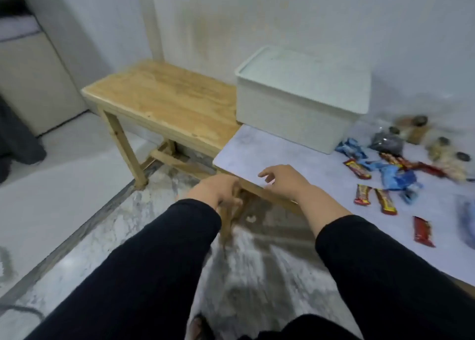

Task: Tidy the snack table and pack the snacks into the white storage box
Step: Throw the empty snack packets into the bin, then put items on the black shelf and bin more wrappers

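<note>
Writing on the wrappers is too blurred to read: the red snack bars show only a smear of yellow print, and the blue packets give nothing legible either. One more red bar lies alone nearer the front edge of the table, apart from the rest.

The near left corner of the pale table top is bare, a broad clear patch running from that corner back to the white storage box. The box stands at the back left of the table with its lid on, so what it holds cannot be seen. Its left end overhangs the neighbouring wooden table, which butts against the left edge and carries nothing.

To the right of the box, toward the back right, sit small jars with dark lids and a dark bag, blurred; the bars and packets are scattered in front of them.

The left hand is just off the near left corner, fingers curled around the wooden frame under the edge, gripping it. The right hand rests over the front edge close beside it, fingers loosely spread and empty. Both arms wear black sleeves. Marbled floor lies open to the left.
</note>
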### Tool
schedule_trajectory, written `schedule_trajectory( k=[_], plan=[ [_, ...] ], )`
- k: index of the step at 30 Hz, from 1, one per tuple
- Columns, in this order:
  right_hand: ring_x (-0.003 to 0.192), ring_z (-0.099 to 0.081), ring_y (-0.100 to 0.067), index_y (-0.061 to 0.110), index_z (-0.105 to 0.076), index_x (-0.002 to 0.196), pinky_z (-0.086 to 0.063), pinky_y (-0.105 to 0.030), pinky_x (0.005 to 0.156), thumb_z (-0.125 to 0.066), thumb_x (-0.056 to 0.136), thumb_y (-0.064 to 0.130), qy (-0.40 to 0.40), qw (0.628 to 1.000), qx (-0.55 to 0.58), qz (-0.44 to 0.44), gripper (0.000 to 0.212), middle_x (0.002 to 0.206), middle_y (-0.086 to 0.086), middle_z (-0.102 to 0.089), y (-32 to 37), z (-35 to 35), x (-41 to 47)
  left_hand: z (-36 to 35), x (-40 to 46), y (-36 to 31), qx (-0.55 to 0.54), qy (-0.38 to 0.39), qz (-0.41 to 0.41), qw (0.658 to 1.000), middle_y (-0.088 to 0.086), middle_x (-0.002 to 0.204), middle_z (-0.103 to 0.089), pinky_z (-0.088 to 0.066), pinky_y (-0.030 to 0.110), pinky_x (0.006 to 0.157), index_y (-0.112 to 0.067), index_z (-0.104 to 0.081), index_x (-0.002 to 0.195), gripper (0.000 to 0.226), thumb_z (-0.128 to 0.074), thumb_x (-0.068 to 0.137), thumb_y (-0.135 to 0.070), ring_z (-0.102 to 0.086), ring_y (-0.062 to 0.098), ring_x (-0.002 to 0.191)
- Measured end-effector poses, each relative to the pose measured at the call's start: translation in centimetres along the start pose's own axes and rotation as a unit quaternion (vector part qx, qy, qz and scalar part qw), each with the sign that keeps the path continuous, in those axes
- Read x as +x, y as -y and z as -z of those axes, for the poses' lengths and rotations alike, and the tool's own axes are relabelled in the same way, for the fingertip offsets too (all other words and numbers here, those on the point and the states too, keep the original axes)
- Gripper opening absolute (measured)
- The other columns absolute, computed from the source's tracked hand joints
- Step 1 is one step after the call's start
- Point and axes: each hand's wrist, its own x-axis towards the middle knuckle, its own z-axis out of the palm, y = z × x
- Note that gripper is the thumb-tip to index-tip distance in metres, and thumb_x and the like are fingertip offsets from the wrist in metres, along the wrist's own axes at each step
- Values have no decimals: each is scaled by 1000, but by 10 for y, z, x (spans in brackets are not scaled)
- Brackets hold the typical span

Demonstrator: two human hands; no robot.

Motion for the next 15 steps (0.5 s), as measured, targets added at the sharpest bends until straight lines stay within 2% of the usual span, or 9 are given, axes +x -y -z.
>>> schedule_trajectory(
  k=[3, 8, 11, 15],
  plan=[
    [106, -60, -19, 24, -59, 124, -45, -26, 88, -66, 86, 22, -38, 998, 29, -50, 38, 120, -3, -63, -60, 22, -65, -12, -5, -79, 2, 10, -54, 998, 1, 133, -55, -45, 37, 100, -22, -47, 134, 57, -67, 84, -39, -55, 22, 117],
    [107, -60, -19, 23, -58, 126, -46, -28, 91, -66, 87, 19, -83, 983, 57, -154, 40, 120, -4, -64, -157, 47, -193, -57, -28, -217, 71, 44, -159, 984, 2, 134, -55, -41, 35, 103, -22, -47, 135, 57, -66, 85, -41, -52, 22, 122],
    [108, -60, -20, 22, -59, 125, -45, -29, 95, -64, 87, 19, -124, 968, 62, -211, 38, 119, -4, -65, -208, 57, -277, -90, -51, -300, 106, 66, -224, 967, 4, 133, -55, -41, 36, 102, -22, -49, 133, 55, -65, 85, -42, -51, 23, 121],
    [107, -60, -17, 23, -61, 123, -44, -27, 93, -63, 86, 19, -183, 936, 83, -288, 37, 116, -2, -67, -266, 66, -379, -129, -78, -400, 120, 75, -304, 942, 2, 131, -57, -43, 37, 103, -23, -51, 132, 53, -65, 84, -42, -54, 22, 118]
  ],
)
